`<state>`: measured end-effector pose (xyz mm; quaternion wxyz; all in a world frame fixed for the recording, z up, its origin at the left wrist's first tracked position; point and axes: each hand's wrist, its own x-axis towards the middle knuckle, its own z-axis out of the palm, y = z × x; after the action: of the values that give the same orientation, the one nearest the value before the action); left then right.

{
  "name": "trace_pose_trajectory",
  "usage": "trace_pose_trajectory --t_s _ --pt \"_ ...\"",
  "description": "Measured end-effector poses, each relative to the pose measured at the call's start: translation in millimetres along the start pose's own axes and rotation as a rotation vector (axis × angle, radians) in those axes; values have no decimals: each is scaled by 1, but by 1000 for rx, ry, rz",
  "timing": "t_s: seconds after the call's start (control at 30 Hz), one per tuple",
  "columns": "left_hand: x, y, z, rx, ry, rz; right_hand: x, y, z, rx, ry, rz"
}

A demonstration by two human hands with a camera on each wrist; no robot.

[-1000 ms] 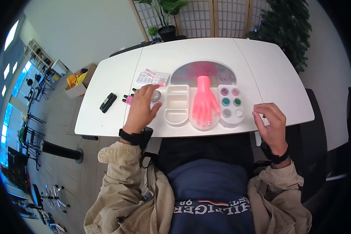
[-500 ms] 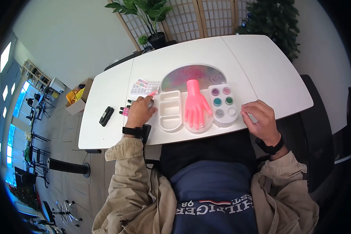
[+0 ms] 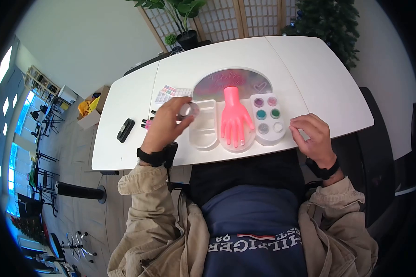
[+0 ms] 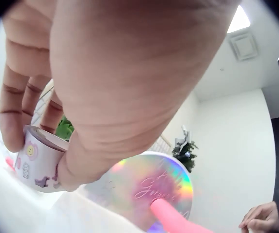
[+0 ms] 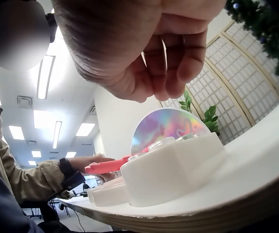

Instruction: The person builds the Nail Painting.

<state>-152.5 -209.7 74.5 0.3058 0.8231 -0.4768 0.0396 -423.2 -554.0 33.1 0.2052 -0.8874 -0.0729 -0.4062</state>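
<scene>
My left hand [image 3: 165, 125] pinches a small roll of white sticker tape [image 4: 40, 162] between fingers and thumb, held over the left edge of the white three-part tray [image 3: 203, 124]. The roll's side carries a smiley flower and a purple animal print. In the middle, a pink model hand [image 3: 235, 117] lies palm down on the white base, with a pale decoration on one nail. My right hand [image 3: 313, 138] hovers beside the white holder with small pots [image 3: 269, 121], fingers loosely curled and holding nothing.
Small pink polish bottles with black caps [image 3: 146, 123] lie left of the left hand. Behind them is a clear divided case [image 3: 162, 96] with coloured pieces. A black stapler-like object [image 3: 125, 130] sits farther left. An iridescent half-round panel [image 3: 212, 83] stands behind the model hand.
The left hand reached down to the roll beside the tray, took hold of it and lifted it to the right. The right hand stays about where it was.
</scene>
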Motion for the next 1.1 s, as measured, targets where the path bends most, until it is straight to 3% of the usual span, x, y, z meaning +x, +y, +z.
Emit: trace_pose_trajectory --t_s 0.1,0.47,0.6,0.77,0.87,1.1 --pt "1 10 11 61 -96 155 0 0 0 -1 -9 -2" --pt "0 17 23 267 -154 123 0 2 -1 -11 7 -17" --pt "-1 14 27 215 -161 119 0 0 -2 -18 3 -7" --pt "-4 8 34 114 -183 50 0 2 0 -15 -6 -3" --pt "-4 18 31 112 -222 -79 -1 2 0 -8 -6 7" --pt "-9 -1 45 145 -106 48 0 0 0 -3 -32 31"
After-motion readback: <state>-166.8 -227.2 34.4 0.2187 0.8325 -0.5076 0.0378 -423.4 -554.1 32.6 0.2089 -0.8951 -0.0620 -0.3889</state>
